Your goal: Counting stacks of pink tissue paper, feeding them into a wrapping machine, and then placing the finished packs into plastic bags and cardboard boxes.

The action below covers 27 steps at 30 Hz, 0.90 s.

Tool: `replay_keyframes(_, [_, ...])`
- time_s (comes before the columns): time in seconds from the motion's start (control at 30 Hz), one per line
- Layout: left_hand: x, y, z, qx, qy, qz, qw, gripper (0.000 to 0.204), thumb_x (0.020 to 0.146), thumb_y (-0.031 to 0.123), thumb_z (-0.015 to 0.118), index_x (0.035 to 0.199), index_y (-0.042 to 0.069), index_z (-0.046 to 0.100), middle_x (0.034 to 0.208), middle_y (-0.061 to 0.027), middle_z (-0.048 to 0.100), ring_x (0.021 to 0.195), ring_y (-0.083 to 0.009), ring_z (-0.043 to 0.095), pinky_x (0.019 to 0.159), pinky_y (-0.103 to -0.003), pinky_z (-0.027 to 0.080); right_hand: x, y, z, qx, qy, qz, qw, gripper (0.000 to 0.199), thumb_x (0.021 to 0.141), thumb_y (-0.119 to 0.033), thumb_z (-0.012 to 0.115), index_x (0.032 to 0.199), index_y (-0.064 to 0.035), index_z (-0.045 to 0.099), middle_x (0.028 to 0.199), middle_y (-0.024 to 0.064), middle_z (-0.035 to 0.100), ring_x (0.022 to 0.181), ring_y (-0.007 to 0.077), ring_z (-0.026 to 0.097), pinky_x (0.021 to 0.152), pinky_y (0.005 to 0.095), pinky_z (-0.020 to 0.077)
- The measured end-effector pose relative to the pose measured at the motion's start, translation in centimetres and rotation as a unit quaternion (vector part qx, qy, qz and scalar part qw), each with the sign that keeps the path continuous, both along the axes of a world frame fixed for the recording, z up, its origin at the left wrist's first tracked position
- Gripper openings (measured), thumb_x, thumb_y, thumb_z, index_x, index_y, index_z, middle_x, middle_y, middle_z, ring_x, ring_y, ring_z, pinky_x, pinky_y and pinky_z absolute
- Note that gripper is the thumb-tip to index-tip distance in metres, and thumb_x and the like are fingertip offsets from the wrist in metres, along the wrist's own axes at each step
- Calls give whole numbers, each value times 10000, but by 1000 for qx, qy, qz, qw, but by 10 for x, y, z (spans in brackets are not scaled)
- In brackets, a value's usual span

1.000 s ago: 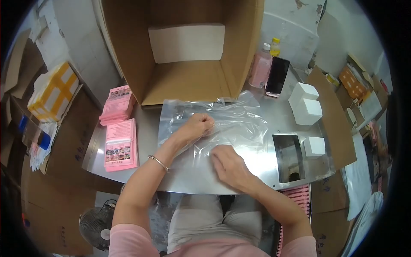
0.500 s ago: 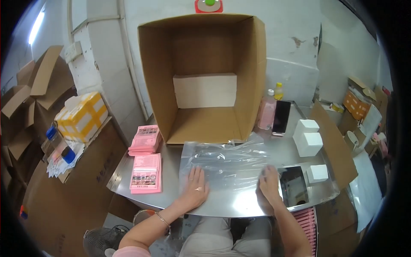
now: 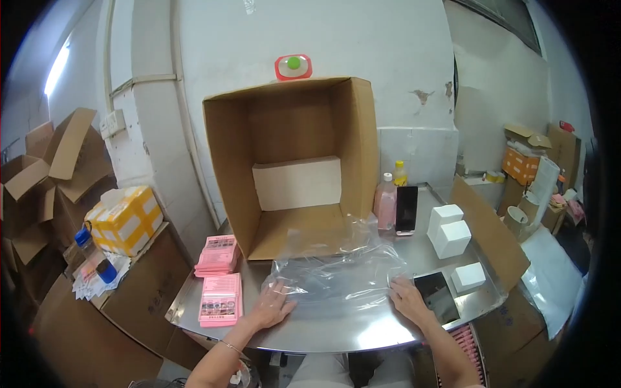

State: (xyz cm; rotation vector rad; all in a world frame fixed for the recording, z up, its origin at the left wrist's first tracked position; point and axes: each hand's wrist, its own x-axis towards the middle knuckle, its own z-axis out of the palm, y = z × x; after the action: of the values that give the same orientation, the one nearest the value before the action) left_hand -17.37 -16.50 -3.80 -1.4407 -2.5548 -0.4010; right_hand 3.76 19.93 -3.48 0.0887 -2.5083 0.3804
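Note:
A clear plastic bag (image 3: pixel 336 275) lies across the metal table, its crumpled far edge raised in front of the open cardboard box (image 3: pixel 362 174). At the bag's near left corner rests my left hand (image 3: pixel 272 308), palm down, with fingers stretched out and thumb apart. My right hand (image 3: pixel 409 300) touches the bag's right edge, its fingers extended and slightly bent. A dark tablet-like panel (image 3: pixel 437 297) lies just right of that hand. Left of my left hand are two stacks of pink printed cards, the nearer stack (image 3: pixel 220 301) and the farther stack (image 3: pixel 217 253).
A white block (image 3: pixel 297 184) stands inside the box. To the right are a pink bottle (image 3: pixel 385 204), a phone (image 3: pixel 406 210), white small boxes (image 3: pixel 451 239) and a cardboard flap (image 3: pixel 488 233). A yellow-taped carton (image 3: pixel 124 220) and a blue-capped bottle (image 3: pixel 96 257) sit at left.
The view has tilted upward. My left hand has shifted outward to the bag's left edge, its fingers more spread. The bag's far edge has risen and crumpled against the box opening.

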Motion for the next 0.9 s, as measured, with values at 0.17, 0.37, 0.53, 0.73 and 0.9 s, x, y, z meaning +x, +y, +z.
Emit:
replay_keyframes(0.17, [35,-14,0,19,-38,-84,996,519,986,295,535,1372,-46,467,1479,-269,398,1392,-419,356,1162,-481,276,15,-3,-12,50,1,0,999,139,844,-66,563,947,14,611,1030,192,618,1068,371,570,991,447,446])
replay_keyframes(0.37, [47,-39,45,131,-254,37,958,357,1002,104,501,1343,6,542,1210,-184,663,1075,-343,669,936,-395,536,41,10,15,-54,-29,-73,995,230,881,-72,528,1059,33,630,1054,228,640,1021,373,619,861,427,511])
replay_keyframes(0.53, [7,-32,72,128,-630,149,751,448,1008,114,535,1439,30,445,1086,-147,708,928,-260,726,741,-292,599,13,25,46,-242,-207,-71,945,297,911,-204,631,1098,27,646,895,193,704,823,315,712,722,371,586])
replay_keyframes(0.73, [-19,-50,75,124,-766,157,611,529,989,129,578,1474,55,380,1013,-187,713,831,-291,739,700,-322,632,5,41,51,-643,-398,-15,654,575,843,-407,769,1096,84,610,929,217,685,830,288,726,704,340,616])
replay_keyframes(0.9, [-28,-50,71,98,-721,191,659,402,1002,139,547,1382,22,485,997,-223,709,823,-312,738,676,-349,636,-5,35,44,-655,-376,-43,654,543,850,-364,763,1151,62,613,906,213,695,782,283,736,629,342,620])
